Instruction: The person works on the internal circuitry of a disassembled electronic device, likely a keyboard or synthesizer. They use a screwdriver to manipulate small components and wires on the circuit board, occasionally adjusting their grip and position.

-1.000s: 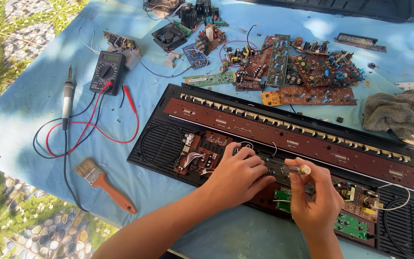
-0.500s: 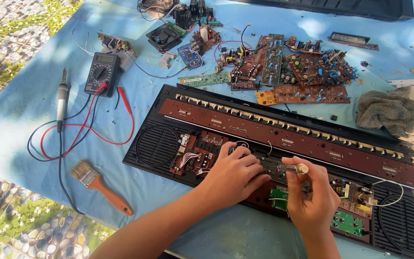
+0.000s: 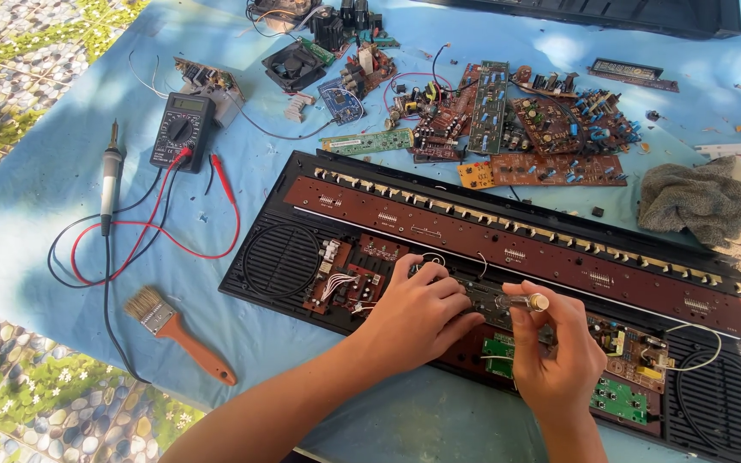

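A blue cloth-covered table (image 3: 62, 206) fills the frame. At centre lies an opened black keyboard case (image 3: 508, 257); at left, a multimeter (image 3: 182, 130), soldering iron (image 3: 111, 176) and paintbrush (image 3: 177, 333); along the top, loose circuit boards (image 3: 525, 129); at right, a grey rag (image 3: 701, 206).

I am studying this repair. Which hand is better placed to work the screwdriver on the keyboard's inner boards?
Probably the right hand: it grips the clear-handled screwdriver over the open keyboard case. The left hand lies flat on the boards.
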